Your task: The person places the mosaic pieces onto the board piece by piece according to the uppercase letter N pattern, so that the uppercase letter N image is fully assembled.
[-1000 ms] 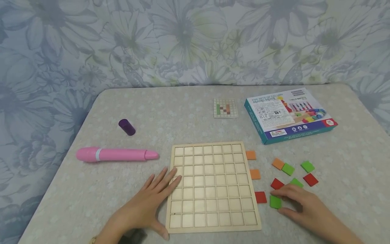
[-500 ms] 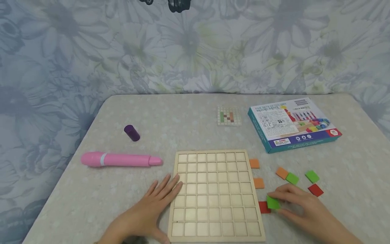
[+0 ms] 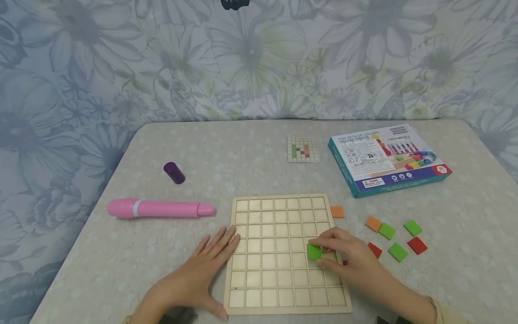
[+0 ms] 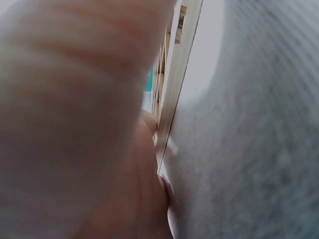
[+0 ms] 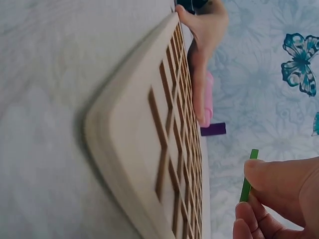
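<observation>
A square wooden grid board (image 3: 283, 310) lies on the table, its cells bare where visible. My left hand (image 3: 198, 270) rests flat with fingers spread, fingertips on the board's left edge and thumb by its near left corner. Over the right half of the board my right hand (image 3: 352, 254) pinches a green tile (image 3: 314, 252) between thumb and fingers. In the right wrist view that green tile (image 5: 249, 174) is seen edge-on, held above the grid. An orange tile (image 3: 337, 212) touches the board's right edge; a red tile there is mostly hidden behind my right hand.
Right of the board lie loose tiles: an orange one (image 3: 373, 223), several green ones (image 3: 398, 252) and red ones (image 3: 417, 245). A box (image 3: 388, 157) and a small pattern card (image 3: 303, 149) stand farther back. At left are a pink pen-shaped object (image 3: 162, 209) and a purple cylinder (image 3: 174, 173).
My right hand has picked up the green tile from the table and carried it left over the board. The left hand stays at the board's edge. The head view has shifted slightly.
</observation>
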`<state>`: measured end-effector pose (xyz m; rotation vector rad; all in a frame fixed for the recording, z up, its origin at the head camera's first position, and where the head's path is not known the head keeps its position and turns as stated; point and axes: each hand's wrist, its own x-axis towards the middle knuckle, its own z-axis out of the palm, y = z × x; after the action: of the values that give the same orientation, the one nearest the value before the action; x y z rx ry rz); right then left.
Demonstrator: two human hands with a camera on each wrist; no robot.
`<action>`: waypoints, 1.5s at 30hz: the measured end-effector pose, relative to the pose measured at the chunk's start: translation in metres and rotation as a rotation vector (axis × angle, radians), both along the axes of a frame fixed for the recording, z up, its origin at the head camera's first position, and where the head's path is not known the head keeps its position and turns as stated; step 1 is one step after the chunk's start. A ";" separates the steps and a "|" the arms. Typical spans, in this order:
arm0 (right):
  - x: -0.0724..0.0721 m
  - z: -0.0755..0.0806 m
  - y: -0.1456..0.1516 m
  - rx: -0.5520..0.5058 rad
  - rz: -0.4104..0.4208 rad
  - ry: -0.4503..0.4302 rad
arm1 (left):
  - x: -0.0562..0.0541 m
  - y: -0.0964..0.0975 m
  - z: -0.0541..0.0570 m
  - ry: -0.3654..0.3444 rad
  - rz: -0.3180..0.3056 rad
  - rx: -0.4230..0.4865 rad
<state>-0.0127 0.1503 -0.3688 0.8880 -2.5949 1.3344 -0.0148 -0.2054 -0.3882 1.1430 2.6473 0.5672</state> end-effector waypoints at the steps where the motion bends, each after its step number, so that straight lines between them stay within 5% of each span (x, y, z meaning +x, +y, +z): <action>1: 0.001 -0.001 -0.003 -0.007 0.004 -0.010 | 0.000 0.000 -0.001 0.000 0.000 0.002; 19: 0.000 -0.009 -0.055 0.034 0.086 -0.092 | -0.002 -0.001 0.000 -0.040 0.003 0.028; 30: 0.003 -0.006 -0.105 0.184 0.180 -0.199 | -0.001 -0.001 0.001 -0.056 0.007 0.046; 45: 0.009 -0.012 -0.108 0.240 0.227 -0.068 | 0.002 0.000 0.005 -0.037 -0.001 0.038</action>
<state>-0.0034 0.0422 -0.3804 1.2263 -2.8213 1.1308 -0.0128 -0.2053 -0.3837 1.1328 2.6152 0.6355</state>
